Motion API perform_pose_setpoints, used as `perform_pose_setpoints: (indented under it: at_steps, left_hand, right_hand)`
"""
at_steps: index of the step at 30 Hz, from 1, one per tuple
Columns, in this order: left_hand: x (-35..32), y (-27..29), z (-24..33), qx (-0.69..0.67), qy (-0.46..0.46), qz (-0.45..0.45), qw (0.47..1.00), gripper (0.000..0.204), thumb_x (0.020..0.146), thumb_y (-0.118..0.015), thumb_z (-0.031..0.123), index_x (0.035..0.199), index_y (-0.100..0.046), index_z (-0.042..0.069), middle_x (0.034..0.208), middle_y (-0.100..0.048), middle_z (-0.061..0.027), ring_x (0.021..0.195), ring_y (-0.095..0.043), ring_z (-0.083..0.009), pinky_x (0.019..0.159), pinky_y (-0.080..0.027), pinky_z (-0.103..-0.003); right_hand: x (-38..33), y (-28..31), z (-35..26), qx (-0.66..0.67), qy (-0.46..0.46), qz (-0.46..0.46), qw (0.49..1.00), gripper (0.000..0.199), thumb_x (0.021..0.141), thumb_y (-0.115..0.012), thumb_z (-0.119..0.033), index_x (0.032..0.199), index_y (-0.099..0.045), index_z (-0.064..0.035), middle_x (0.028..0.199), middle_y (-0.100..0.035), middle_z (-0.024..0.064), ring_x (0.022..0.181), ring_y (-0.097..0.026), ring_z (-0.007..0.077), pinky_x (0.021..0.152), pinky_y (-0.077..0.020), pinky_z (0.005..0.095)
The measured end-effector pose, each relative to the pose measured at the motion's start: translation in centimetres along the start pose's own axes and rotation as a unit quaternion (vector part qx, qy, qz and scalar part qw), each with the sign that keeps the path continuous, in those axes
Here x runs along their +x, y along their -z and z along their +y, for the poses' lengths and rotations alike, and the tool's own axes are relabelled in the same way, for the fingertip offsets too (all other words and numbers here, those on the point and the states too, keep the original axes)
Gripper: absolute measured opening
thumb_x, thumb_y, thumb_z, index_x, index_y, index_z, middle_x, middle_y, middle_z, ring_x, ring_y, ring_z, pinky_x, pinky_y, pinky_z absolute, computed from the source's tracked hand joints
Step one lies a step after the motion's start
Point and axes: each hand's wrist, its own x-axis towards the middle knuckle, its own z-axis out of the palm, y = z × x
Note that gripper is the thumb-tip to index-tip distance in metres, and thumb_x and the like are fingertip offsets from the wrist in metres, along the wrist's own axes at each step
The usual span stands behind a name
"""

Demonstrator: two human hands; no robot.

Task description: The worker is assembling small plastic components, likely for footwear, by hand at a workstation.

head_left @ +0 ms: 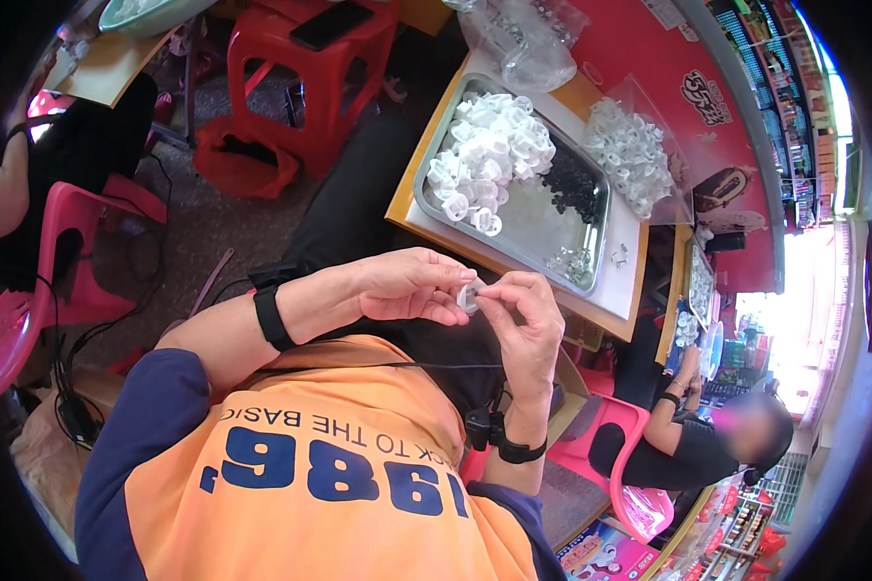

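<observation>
In front of my body, my left hand (pixel 412 286) pinches a small, round white plastic piece (pixel 468 296) between thumb and fingers. My right hand (pixel 525 320) closes its thumb and fingertips on the piece's right edge. Whether a smaller part is also between those fingertips cannot be made out. Beyond my hands, a metal tray (pixel 528 218) lies on the table. It holds a heap of similar white plastic pieces (pixel 489 150), a pile of small black parts (pixel 570 188) and some small silvery parts (pixel 574 263).
Clear bags of white pieces (pixel 633 150) and of small parts (pixel 528 39) lie beyond the tray. A red stool (pixel 310 68) with a phone on it stands at the far left. At the right, another person (pixel 693 441) sits on a pink chair (pixel 630 465).
</observation>
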Motion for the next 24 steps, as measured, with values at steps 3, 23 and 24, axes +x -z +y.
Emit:
perform_pose_setpoints:
  at_steps: [3, 23, 24]
  left_hand:
    - [0.0, 0.0, 0.0, -0.001, 0.006, 0.005, 1.0, 0.028, 0.099, -0.061, 0.024, 0.109, -0.062, -0.002, 0.097, -0.069, -0.0113, 0.083, -0.072, -0.0171, 0.073, -0.061, -0.024]
    - [0.1, 0.8, -0.4, 0.061, 0.023, 0.036, 0.997, 0.025, 0.096, -0.066, 0.027, 0.1, -0.065, 0.002, 0.089, -0.068, -0.0063, 0.075, -0.069, -0.0129, 0.064, -0.058, -0.022]
    - [0.2, 0.9, -0.5, 0.062, 0.024, 0.035, 0.997, 0.025, 0.096, -0.066, 0.027, 0.1, -0.065, 0.002, 0.089, -0.068, -0.0063, 0.075, -0.069, -0.0129, 0.064, -0.058, -0.022]
  right_hand:
    - [0.0, 0.0, 0.0, -0.012, -0.004, -0.004, 1.0, 0.013, 0.079, -0.076, 0.0, 0.092, -0.072, -0.0035, 0.09, -0.061, 0.005, 0.08, -0.06, 0.0158, 0.067, -0.0482, 0.0278]
    - [-0.3, -0.4, 1.1, -0.013, 0.002, -0.049, 0.999, 0.014, 0.081, -0.073, 0.003, 0.093, -0.069, -0.0032, 0.093, -0.061, 0.0064, 0.078, -0.061, 0.0172, 0.066, -0.05, 0.0282]
    - [-0.4, -0.7, 1.3, 0.005, -0.013, -0.041, 0.999, 0.013, 0.082, -0.072, 0.002, 0.094, -0.069, -0.0023, 0.094, -0.062, 0.0061, 0.077, -0.061, 0.0151, 0.067, -0.05, 0.027]
